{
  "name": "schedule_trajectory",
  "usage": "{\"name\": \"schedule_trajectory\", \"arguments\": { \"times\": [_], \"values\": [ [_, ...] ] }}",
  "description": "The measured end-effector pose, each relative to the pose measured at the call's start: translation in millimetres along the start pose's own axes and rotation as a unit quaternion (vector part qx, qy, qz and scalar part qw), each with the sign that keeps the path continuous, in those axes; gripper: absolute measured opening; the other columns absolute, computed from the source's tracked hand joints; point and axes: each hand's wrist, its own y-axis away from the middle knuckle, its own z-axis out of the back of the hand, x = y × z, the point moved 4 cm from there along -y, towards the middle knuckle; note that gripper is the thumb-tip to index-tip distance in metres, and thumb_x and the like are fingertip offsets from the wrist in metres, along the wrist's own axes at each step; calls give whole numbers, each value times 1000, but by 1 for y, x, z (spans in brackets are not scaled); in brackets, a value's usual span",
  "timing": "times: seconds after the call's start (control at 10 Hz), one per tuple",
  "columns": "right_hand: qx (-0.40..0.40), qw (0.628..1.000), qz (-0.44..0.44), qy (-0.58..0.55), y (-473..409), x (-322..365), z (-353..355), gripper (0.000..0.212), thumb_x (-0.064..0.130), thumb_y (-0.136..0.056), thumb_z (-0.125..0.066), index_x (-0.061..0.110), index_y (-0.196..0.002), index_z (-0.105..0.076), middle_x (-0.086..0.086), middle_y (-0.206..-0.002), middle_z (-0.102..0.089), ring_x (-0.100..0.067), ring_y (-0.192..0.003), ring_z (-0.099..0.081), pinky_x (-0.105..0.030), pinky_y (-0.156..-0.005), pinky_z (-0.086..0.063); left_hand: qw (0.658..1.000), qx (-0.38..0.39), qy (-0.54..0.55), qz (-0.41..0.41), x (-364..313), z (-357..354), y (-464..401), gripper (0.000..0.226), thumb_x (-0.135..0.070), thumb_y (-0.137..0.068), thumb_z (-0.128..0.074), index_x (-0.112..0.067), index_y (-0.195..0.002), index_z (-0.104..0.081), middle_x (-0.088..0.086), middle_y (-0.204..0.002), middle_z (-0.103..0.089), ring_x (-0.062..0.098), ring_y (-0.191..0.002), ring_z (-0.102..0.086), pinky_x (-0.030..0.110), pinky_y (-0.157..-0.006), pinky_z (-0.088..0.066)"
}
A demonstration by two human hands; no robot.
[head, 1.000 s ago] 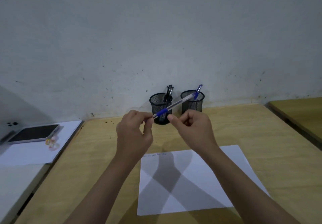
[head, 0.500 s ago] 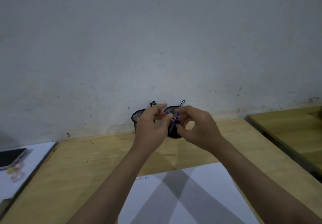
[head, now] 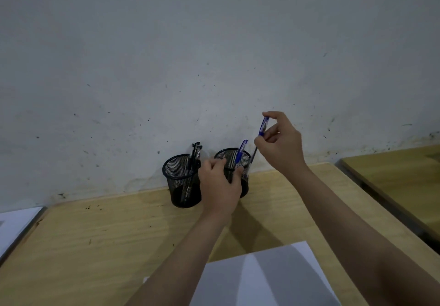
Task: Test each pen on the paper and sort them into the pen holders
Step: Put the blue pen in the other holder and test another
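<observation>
Grey-white plaster wall (head: 214,55), speckled w/ dark marks: fills upper frame.
Light wooden table (head: 95,246): butts against wall; second wooden surface (head: 404,174) at far R, separated by dark gap.
White paper sheet (head: 273,282): flat on table, near edge, crossed by arm shadows. Another white sheet (head: 14,224) at far L edge, partly out of frame.
Left hand (head: 220,186): fingers curled round right-hand black wire-mesh pen holder (head: 232,156), gripping its front/left side; holder upright on table, near wall.
Right hand (head: 282,143): raised above & just R of that holder, thumb + fingertips pinching cap end of blue-capped clear-barrel pen (head: 263,127). Pen near upright, slightly tilted, tip end down at holder's R rim; cannot tell if tip is inside.
Left-hand black wire-mesh pen holder (head: 177,177): upright, just beside the other, apart from hands. Contains black pens (head: 194,158), clips above rim, leaning R.
Second blue-capped pen (head: 240,154): stands in right-hand holder, cap above rim, tilted R.
</observation>
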Motion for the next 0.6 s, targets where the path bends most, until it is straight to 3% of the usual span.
{"name": "schedule_trajectory", "arguments": {
  "times": [0.1,0.2,0.3,0.4,0.5,0.6],
  "values": [
    [-22,999,-8,-23,-6,-4,3,44,3,-72,-66,25,-109,-57,-1,-61,-57,-8,-52,-56,-17,-59,-50,1000,-28,6,-5,3,-4,-1,40,-32,-83,-67,-1,-108,-64,5,-102,-48,20,-100,-45,22,-81,-36],
    [-73,994,-40,-75,-18,-8,14,44,5,-72,-66,27,-109,-55,-3,-63,-59,-24,-62,-65,-35,-65,-58,999,-40,17,-11,4,-4,-1,39,-30,-81,-70,0,-106,-64,2,-100,-46,18,-98,-44,16,-81,-30],
    [-54,997,-44,-32,-19,-11,4,44,4,-73,-65,22,-111,-55,-1,-60,-58,-19,-59,-62,-25,-62,-55,998,-49,26,-13,4,-4,0,40,-29,-81,-70,0,-108,-64,0,-100,-45,17,-99,-44,10,-80,-26],
    [37,997,-57,34,-7,-18,-18,43,3,-76,-65,16,-115,-54,-5,-61,-59,-15,-55,-57,-17,-54,-49,999,-48,22,-8,2,-3,0,40,-29,-81,-70,1,-108,-64,0,-100,-44,17,-99,-45,10,-81,-26],
    [105,987,-66,100,4,-27,-32,36,4,-79,-62,9,-114,-58,-14,-69,-65,-23,-58,-60,-21,-52,-47,999,-39,19,-2,3,-2,-2,42,-30,-81,-70,1,-108,-64,5,-102,-49,21,-101,-48,14,-81,-30],
    [145,976,-85,137,11,-26,-38,44,10,-82,-61,10,-125,-55,-17,-84,-64,-26,-70,-60,-33,-63,-50,999,-29,29,14,3,-2,-1,43,-32,-82,-68,1,-110,-63,6,-104,-50,20,-103,-47,18,-82,-33]
  ]
}}
